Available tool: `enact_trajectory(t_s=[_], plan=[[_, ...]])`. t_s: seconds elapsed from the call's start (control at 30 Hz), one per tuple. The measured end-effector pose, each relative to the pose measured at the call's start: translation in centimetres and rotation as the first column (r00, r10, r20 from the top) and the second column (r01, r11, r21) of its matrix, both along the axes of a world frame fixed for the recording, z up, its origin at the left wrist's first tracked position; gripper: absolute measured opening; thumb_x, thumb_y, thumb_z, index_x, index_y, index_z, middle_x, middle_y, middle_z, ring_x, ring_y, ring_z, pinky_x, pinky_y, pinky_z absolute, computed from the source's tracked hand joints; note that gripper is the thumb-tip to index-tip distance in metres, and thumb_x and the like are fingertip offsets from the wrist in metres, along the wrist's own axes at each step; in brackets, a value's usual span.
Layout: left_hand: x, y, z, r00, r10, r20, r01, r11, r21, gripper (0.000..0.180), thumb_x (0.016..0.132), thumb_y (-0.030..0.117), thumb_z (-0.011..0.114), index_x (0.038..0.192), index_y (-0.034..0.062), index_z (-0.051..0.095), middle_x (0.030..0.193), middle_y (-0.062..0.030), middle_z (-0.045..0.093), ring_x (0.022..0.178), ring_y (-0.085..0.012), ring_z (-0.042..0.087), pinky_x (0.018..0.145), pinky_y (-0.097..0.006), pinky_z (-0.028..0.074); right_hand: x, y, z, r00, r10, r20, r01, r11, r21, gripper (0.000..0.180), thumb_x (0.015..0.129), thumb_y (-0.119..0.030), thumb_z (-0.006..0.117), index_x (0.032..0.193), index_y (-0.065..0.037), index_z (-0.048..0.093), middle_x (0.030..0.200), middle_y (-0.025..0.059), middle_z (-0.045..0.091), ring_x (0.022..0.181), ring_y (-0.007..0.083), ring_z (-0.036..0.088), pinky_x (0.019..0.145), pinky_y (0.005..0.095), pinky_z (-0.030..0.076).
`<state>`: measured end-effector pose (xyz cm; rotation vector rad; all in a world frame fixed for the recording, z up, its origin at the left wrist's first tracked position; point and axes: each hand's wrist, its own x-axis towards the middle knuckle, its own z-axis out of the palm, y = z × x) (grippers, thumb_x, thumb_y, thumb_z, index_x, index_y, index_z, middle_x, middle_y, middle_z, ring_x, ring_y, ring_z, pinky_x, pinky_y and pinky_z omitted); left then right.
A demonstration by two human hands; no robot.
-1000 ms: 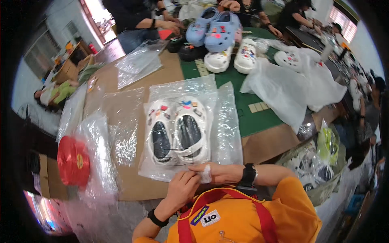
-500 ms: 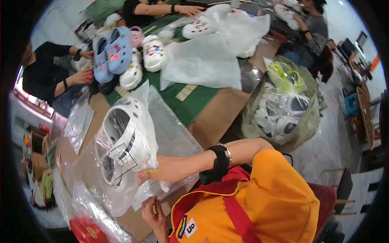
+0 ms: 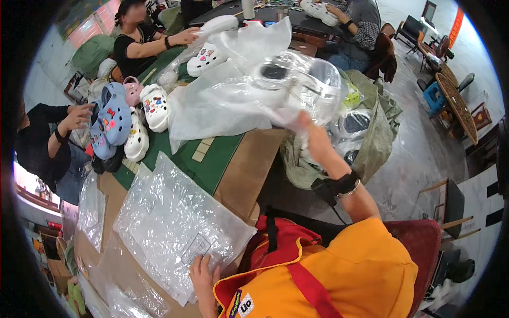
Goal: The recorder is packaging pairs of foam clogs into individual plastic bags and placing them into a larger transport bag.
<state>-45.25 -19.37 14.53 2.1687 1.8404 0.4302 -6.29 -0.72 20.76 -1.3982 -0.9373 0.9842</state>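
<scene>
My right hand grips the lower end of a clear plastic bag with a pair of white clogs inside. It holds the bag up, over the edge of a big green sack that has more bagged clogs in it. My left hand rests with its fingers extended on the near corner of some flat clear plastic bags on the table, holding nothing.
Blue clogs and white clogs with charms stand on the green table mat. A large translucent sheet lies beside them. People work across the table and at its left. A red chair is behind me.
My right hand has carried the bagged white clogs from the left, over the table, to the sack at the right. My left hand has come onto the flat bags. The view has turned right.
</scene>
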Motion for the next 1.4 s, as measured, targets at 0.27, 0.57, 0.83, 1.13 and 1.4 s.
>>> enact_trajectory(t_s=[0.27,0.57,0.83,1.13,1.4], plan=[[1.9,0.9,0.9,0.988,-0.062,0.141,0.048,0.994,0.098,0.034,0.073,0.012,0.064,0.106,0.0063,0.058,0.102,-0.0146,0.058,0.093,-0.0326,0.054,0.083,-0.041,0.042,16.5,4.8,-11.3,0.494,-0.047,-0.868,0.310,0.942,0.125,0.036,0.092,-0.037,0.040,0.112,-0.008,0.049,0.106,0.0076,0.057,0.097,0.0230,0.053,0.081,0.0419,0.041],[2.2,0.9,1.2,0.994,0.001,0.106,-0.004,0.999,0.031,0.036,0.071,0.008,0.066,0.107,0.0069,0.057,0.096,-0.0128,0.059,0.088,-0.0305,0.055,0.079,-0.037,0.043,16.0,6.5,-7.8,0.701,-0.487,-0.521,0.546,0.837,-0.047,0.035,0.090,-0.036,0.045,0.116,-0.013,0.048,0.107,0.0038,0.055,0.093,0.0198,0.054,0.072,0.0347,0.044],[2.0,0.7,1.5,0.992,0.003,0.127,-0.001,1.000,-0.020,0.036,0.073,0.008,0.066,0.108,0.0069,0.057,0.096,-0.0132,0.060,0.089,-0.0305,0.055,0.079,-0.037,0.043,19.8,6.3,-13.8,0.685,-0.547,-0.481,0.590,0.804,-0.075,0.036,0.088,-0.041,0.046,0.115,-0.017,0.050,0.111,0.0013,0.054,0.100,0.0188,0.049,0.079,0.0397,0.041],[2.0,1.1,0.6,0.986,-0.018,0.164,0.023,0.999,-0.026,0.035,0.073,0.008,0.064,0.107,0.0066,0.057,0.097,-0.0138,0.059,0.090,-0.0307,0.055,0.081,-0.038,0.042,18.0,7.0,-15.8,0.646,-0.347,-0.680,0.379,0.919,-0.108,0.062,0.082,-0.054,0.049,0.125,-0.010,0.041,0.124,0.0099,0.046,0.116,0.0290,0.040,0.097,0.0458,0.032],[2.5,1.5,1.8,0.995,-0.030,0.098,0.021,0.995,0.093,0.035,0.073,0.010,0.064,0.107,0.0071,0.056,0.106,-0.0143,0.054,0.098,-0.0336,0.049,0.086,-0.041,0.040,2.8,4.2,-9.9,0.786,-0.414,-0.459,0.399,0.907,-0.134,0.063,0.086,-0.035,0.051,0.137,-0.009,0.024,0.140,0.0114,0.028,0.129,0.0237,0.025,0.103,0.0428,0.021]])
